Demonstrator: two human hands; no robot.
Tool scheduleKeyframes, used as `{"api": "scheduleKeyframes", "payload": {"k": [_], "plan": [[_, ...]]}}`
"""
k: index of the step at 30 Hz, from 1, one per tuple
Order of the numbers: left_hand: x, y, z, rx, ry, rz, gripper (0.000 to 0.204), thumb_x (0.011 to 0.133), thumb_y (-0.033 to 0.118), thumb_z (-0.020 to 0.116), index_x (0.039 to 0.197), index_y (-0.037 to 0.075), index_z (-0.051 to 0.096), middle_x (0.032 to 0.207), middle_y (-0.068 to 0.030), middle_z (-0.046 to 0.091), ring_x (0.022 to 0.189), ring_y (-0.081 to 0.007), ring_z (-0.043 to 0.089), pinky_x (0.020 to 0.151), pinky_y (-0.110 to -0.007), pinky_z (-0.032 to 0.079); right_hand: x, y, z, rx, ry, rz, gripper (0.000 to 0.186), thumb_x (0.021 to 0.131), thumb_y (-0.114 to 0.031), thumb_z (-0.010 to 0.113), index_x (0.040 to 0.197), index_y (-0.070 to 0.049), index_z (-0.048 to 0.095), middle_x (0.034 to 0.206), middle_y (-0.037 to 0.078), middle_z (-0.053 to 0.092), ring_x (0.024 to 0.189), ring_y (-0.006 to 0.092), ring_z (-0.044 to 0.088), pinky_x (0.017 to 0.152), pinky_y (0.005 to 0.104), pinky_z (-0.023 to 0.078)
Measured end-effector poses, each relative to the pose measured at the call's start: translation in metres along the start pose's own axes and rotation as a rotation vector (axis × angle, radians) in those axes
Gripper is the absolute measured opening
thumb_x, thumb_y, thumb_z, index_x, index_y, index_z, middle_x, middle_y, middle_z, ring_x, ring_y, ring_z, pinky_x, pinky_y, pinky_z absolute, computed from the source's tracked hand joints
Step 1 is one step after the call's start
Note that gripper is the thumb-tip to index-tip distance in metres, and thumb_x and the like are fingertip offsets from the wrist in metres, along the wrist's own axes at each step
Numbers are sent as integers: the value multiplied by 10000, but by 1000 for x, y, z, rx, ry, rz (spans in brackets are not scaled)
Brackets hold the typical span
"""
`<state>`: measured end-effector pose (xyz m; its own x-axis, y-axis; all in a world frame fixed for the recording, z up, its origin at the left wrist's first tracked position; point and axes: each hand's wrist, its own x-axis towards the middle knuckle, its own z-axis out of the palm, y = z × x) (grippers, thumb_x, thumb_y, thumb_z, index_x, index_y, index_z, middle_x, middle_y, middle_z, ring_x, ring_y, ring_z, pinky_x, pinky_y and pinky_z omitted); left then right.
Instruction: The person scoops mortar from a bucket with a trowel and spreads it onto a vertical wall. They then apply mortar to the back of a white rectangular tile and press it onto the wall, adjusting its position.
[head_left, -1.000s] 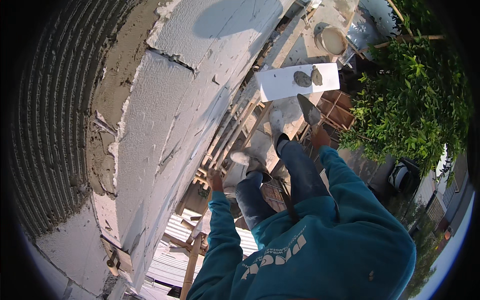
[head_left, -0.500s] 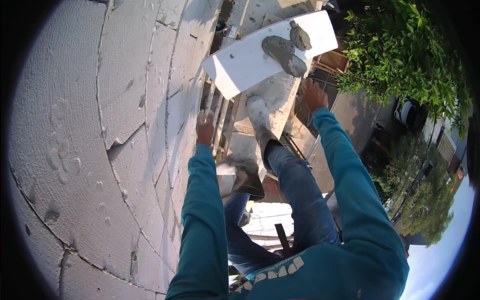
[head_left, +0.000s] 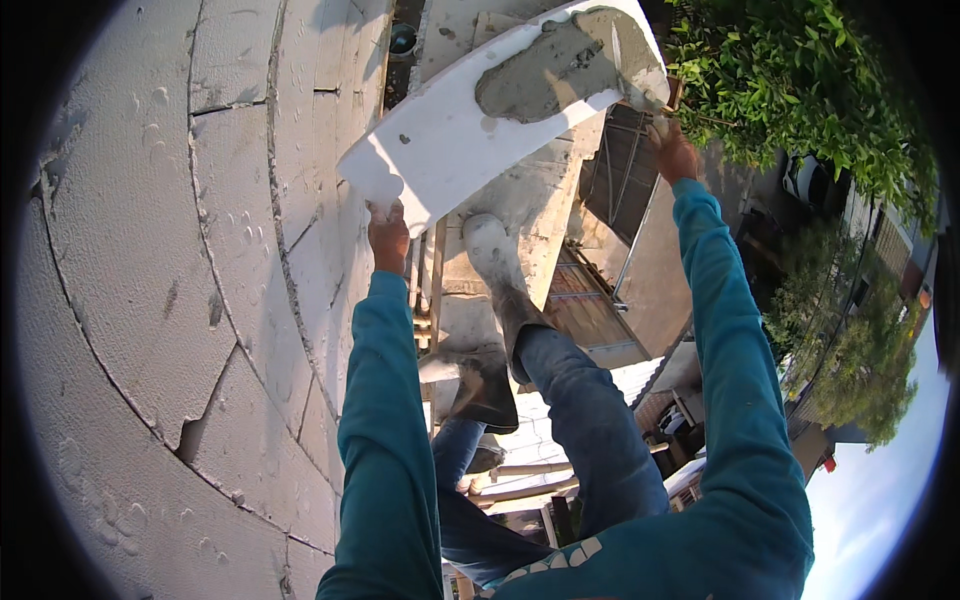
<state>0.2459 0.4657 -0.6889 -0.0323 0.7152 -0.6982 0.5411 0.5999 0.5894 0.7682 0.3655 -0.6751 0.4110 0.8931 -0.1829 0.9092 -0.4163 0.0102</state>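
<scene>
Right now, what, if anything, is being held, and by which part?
The left hand holds the white block by its left end; the right hand apparently grips a trowel by its handle.

An outdoor building site, high up beside a tall wall of large pale blocks (head_left: pixel 140 270), their courses marked by dark, rough joints with a few chipped gaps. A narrow, stained work platform (head_left: pixel 545 185) runs along the wall, with poles (head_left: pixel 520 490) showing lower down; on it stand boots (head_left: pixel 493 252) coated in pale dust, and above it is a loose white block (head_left: pixel 450 155) spread with wet grey mortar (head_left: pixel 540 85). Open air lies to the right, where leafy branches (head_left: pixel 800 95), paved ground (head_left: pixel 675 255) well below and blue sky (head_left: pixel 875 510) appear in bright sunlight.
</scene>
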Motion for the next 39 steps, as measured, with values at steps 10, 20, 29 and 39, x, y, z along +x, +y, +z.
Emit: {"api": "scheduleKeyframes", "payload": {"k": [10,20,29,39], "plan": [[-1,-48,-21,-530,-35,59,541,910,205,574,1348,-69,412,1104,-91,602,837,-182,567,727,-284,478,-24,-96,-109,1022,-631,632,389,913,-466,575,991,-91,503,584,-4,432,419,89,438,350,288,389],[-6,-33,-25,-570,-91,18,445,918,70,493,1352,-13,438,919,-45,529,744,-105,520,582,-270,496,-31,-135,-63,1205,-806,694,361,915,-432,592,948,-90,479,572,-14,374,414,96,376,373,294,346],[-17,-30,-40,-703,-229,-67,551,935,120,439,1455,16,289,1346,-117,498,1247,-233,485,1041,-407,404,-111,-236,-42,1004,-1003,321,405,908,-402,609,1003,-13,544,565,22,486,438,108,477,400,293,393],[-21,-38,-49,-712,-284,6,590,938,144,371,1479,-12,195,1461,-193,366,1319,-325,411,1074,-446,361,-169,-315,8,648,-517,-137,389,889,-345,633,1006,10,521,618,182,606,516,312,620,467,413,490]]}}
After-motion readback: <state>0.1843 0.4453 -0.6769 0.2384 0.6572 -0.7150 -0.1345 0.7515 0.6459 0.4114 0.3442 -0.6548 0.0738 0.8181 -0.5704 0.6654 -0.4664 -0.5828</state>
